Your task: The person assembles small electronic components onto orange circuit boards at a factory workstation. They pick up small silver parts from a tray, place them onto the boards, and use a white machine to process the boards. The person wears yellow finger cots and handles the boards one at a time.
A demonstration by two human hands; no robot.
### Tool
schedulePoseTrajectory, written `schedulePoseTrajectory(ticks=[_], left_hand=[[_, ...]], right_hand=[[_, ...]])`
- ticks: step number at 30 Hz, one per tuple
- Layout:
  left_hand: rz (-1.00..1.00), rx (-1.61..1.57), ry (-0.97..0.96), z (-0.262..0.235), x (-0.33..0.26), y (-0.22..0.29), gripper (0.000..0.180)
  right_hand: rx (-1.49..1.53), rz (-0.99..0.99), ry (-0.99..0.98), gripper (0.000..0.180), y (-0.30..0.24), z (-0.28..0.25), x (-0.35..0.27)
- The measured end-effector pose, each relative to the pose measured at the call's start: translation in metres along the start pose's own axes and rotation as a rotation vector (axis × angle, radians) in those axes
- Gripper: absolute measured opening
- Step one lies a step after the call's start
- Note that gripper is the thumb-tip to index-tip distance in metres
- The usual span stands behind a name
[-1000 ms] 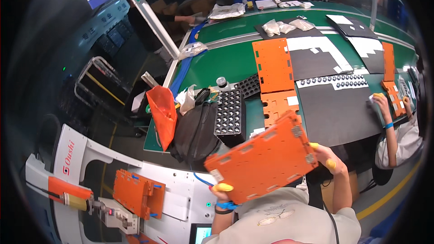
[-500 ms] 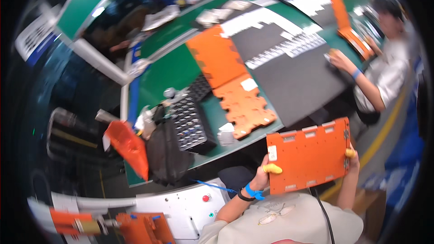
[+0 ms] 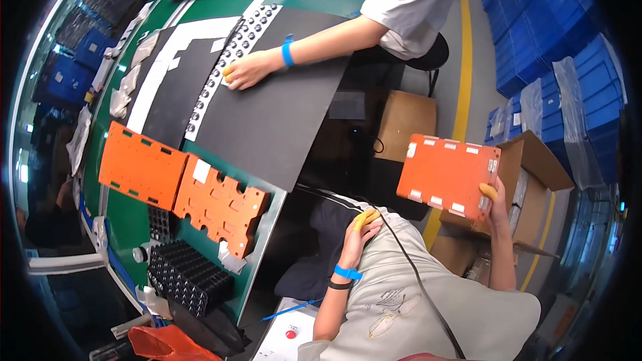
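My right hand (image 3: 493,199), with yellow finger covers, grips the lower right corner of a flat orange plastic tray (image 3: 447,172). The tray hangs out to my right, above an open cardboard box (image 3: 535,160) on the floor. My left hand (image 3: 361,225), wearing a blue wristband and yellow fingertip covers, rests loosely against my light shirt beside a thin black cable (image 3: 408,261) and holds nothing.
Two more orange trays (image 3: 221,204) (image 3: 140,167) lie on the green bench beside black cell holders (image 3: 187,277). A co-worker's hand (image 3: 244,70) presses on a black mat (image 3: 281,113) with rows of small parts. Blue bins (image 3: 555,40) are stacked at the right, past a yellow floor line.
The view has swung right, away from the bench. The orange tray moved to my right side, and my left hand let go of it and dropped to my shirt.
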State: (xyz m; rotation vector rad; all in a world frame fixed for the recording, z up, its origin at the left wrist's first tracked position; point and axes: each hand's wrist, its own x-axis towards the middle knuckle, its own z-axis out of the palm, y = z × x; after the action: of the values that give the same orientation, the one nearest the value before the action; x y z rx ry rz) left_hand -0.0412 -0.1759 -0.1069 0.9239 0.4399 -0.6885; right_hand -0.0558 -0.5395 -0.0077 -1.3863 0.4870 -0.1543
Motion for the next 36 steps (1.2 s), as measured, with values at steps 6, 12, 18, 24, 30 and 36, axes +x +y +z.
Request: schedulePoseTrajectory(ticks=[6, 12, 18, 24, 30, 36], left_hand=[[0.117, 0.070, 0.113, -0.024, -0.002, 0.003, 0.044], [0.154, -0.067, 0.219, -0.048, -0.012, 0.000, 0.051], [0.213, -0.175, 0.381, -0.061, 0.007, -0.031, 0.039], [0.211, -0.235, 0.461, -0.069, -0.002, -0.040, 0.041], [0.182, -0.200, 0.464, -0.072, -0.008, -0.026, 0.041], [0.227, -0.249, 0.441, -0.066, 0.000, -0.035, 0.041]], right_hand=[[-0.031, 0.109, 0.336, 0.042, 0.096, -0.024, 0.114], [0.406, 0.259, 0.300, 0.043, 0.262, -0.046, 0.292], [0.601, 0.340, 0.282, 0.048, 0.409, -0.047, 0.367], [0.810, 0.614, 0.392, 0.048, 0.471, -0.023, 0.313], [0.640, 0.738, 1.004, 0.052, 0.416, 0.056, 0.285], [0.574, 0.718, 0.808, 0.054, 0.407, 0.030, 0.309]])
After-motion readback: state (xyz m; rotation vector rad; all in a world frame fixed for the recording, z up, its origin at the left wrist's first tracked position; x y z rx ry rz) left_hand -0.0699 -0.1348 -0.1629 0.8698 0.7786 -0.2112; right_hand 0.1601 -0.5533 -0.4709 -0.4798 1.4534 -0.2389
